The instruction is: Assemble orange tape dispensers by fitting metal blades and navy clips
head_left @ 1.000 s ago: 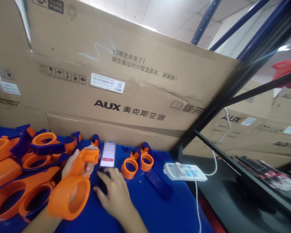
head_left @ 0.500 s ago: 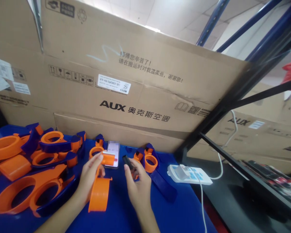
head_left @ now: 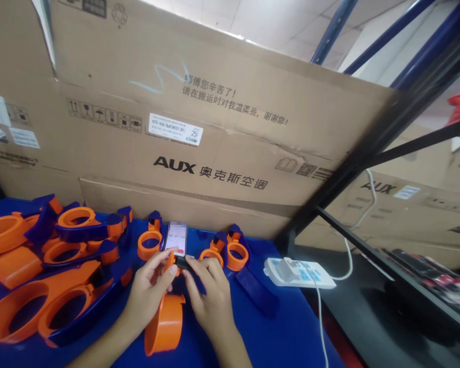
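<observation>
Head view: left hand (head_left: 147, 294) grips orange ring clamp (head_left: 164, 322); right hand (head_left: 210, 301) pinches a small black piece (head_left: 183, 262) against its handle, just before the phone (head_left: 176, 238). Joint apparently unfinished.

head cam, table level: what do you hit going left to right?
Pile of orange and blue parts → left hand on the orange ring part → right hand pinching a small black piece → loose blue bar → white power strip → black shelf frame.
</observation>
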### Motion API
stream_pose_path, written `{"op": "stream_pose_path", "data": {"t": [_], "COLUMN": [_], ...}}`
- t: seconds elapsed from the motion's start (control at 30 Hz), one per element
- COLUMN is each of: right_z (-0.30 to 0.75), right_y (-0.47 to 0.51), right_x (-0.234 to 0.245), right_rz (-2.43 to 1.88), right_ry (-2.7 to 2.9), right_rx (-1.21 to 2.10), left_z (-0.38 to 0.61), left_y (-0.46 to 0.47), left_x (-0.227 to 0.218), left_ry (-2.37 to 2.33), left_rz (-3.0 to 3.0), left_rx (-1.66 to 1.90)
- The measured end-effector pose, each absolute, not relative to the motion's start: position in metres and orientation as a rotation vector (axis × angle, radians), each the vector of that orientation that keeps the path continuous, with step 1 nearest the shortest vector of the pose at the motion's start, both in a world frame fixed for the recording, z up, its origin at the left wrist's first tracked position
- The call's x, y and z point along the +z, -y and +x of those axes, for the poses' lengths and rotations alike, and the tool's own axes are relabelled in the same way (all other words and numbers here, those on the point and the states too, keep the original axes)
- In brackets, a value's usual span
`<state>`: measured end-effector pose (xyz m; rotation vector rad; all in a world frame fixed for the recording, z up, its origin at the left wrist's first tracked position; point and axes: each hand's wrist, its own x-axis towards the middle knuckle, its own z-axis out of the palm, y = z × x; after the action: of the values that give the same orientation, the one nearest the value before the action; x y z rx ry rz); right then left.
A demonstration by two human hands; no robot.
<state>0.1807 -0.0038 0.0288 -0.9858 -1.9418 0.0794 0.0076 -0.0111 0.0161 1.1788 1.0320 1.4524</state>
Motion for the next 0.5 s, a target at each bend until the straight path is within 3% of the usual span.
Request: {"op": "stream_pose_path", "data": {"t": [0.5], "right_z": [0.177], "right_y": [0.009], "right_x": [0.039], "right_rz": [-0.912], "right_ry": [1.968], "right_rx": [0.211], "left_z": [0.004], "left_y": [-0.004], "left_x": [0.007], "left_ry": [-1.040], "left_rz": [1.095], "left_rx": [1.308]}}
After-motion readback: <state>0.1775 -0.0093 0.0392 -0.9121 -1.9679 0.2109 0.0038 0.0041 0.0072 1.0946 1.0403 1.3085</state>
